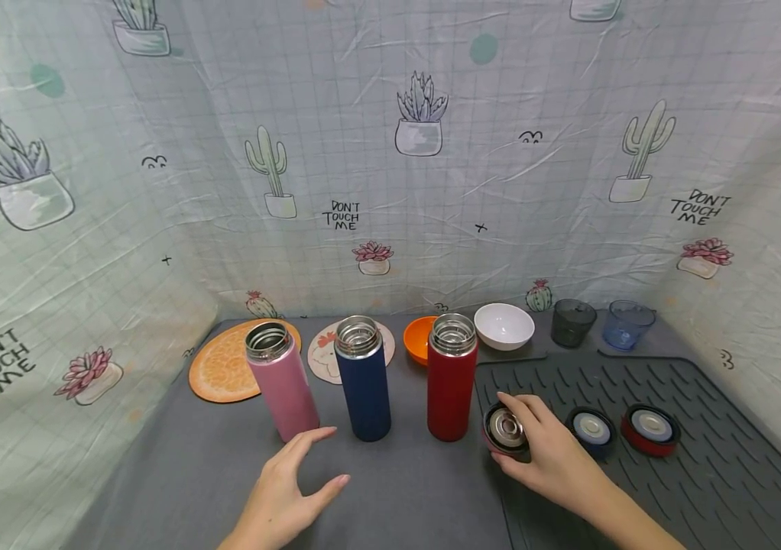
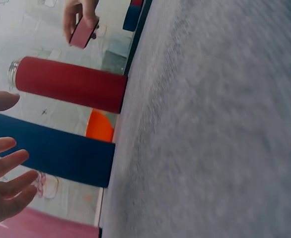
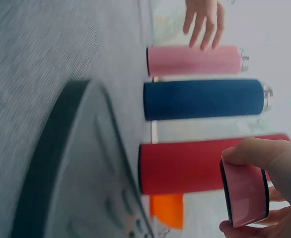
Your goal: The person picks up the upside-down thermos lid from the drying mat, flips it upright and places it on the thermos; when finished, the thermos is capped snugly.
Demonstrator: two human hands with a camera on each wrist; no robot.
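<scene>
My right hand [image 1: 549, 451] pinches a pink bottle lid [image 3: 245, 191] by its sides, its metal-lined underside facing up in the head view. The lid is held up over the left edge of the ribbed mat, to the right of the red bottle [image 1: 451, 393]. My left hand [image 1: 283, 485] hovers in front of the pink bottle [image 1: 285, 393], thumb and fingers spread apart, holding nothing. Between the pink and red bottles stands a blue bottle [image 1: 364, 393]. All three bottles are upright, with bare steel mouths and no lids on.
On the dark ribbed mat [image 1: 707, 489] lie a blue lid [image 1: 591, 428] and a red lid [image 1: 650, 429]. Behind stand an orange bowl [image 1: 416, 340], a white bowl [image 1: 503, 327], a grey cup [image 1: 572, 325] and a blue cup [image 1: 627, 326]. An orange-slice placemat [image 1: 221, 370] and a round coaster [image 1: 323, 359] lie behind the bottles.
</scene>
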